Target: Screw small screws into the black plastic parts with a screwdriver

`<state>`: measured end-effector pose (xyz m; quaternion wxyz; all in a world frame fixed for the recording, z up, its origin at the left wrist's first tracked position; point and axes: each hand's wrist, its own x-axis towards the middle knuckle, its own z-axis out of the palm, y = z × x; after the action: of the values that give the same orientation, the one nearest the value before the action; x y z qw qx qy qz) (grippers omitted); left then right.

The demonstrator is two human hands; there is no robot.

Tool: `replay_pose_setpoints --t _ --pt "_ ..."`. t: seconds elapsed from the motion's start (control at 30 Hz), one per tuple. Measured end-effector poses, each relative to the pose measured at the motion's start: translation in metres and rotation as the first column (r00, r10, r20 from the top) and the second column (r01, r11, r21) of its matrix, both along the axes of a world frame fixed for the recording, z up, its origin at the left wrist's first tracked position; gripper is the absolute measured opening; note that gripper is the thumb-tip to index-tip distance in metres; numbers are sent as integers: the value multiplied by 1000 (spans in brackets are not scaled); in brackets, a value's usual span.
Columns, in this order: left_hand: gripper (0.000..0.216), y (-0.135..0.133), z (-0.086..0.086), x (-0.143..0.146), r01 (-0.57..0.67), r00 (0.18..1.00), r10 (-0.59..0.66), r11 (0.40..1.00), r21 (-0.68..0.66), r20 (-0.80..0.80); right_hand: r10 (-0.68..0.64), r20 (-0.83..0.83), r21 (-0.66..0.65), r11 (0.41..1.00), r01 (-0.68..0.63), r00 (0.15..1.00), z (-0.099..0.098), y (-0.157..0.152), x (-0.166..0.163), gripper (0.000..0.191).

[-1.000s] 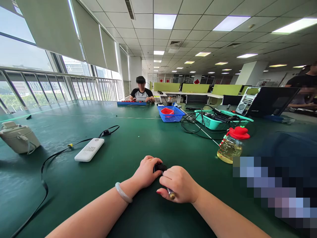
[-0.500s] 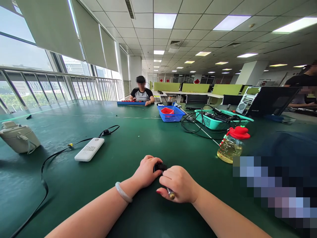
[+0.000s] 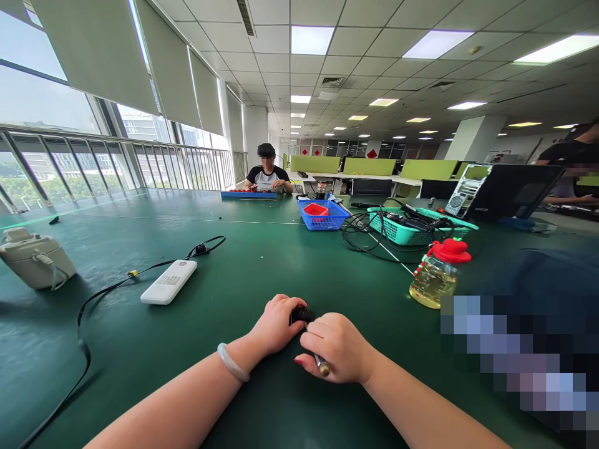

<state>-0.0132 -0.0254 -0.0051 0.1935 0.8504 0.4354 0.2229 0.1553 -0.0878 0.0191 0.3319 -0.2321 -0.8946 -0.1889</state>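
Both my hands rest close together on the green table (image 3: 243, 268), near its front edge. My left hand (image 3: 276, 325), with a pale bangle on the wrist, is curled around a small black object (image 3: 302, 313) and holds it down. My right hand (image 3: 337, 347) is closed on a thin metal tool with a brass-coloured end (image 3: 322, 366); its tip points at the black object. Most of the black object is hidden by my fingers.
A white remote (image 3: 169, 282) and a black cable (image 3: 93, 299) lie to the left, a beige appliance (image 3: 35, 260) further left. A bottle of yellow liquid with a red cap (image 3: 437, 274) stands to the right. Blue basket (image 3: 322, 215) and teal basket (image 3: 412, 227) sit behind. A person (image 3: 266, 171) sits at the far end.
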Motion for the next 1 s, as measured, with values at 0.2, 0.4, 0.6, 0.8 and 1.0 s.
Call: replay_pose_setpoints --t 0.2,0.4,0.6,0.8,1.0 --pt "36 1 0 0 4 1000 -4 1000 2 -10 11 17 22 1000 -11 1000 1 -1 0 39" --pt "35 1 0 0 2 1000 -2 1000 -1 -13 13 12 37 999 -13 1000 0 -1 2 36" --pt "34 1 0 0 4 1000 -4 1000 6 -15 14 5 40 999 -15 1000 -1 1 3 37" --pt "33 1 0 0 4 1000 -4 1000 1 -26 28 -3 63 998 -28 1000 -1 1 2 39" --pt "33 1 0 -1 6 1000 -6 1000 5 -25 11 0 62 998 -11 1000 1 -1 2 39"
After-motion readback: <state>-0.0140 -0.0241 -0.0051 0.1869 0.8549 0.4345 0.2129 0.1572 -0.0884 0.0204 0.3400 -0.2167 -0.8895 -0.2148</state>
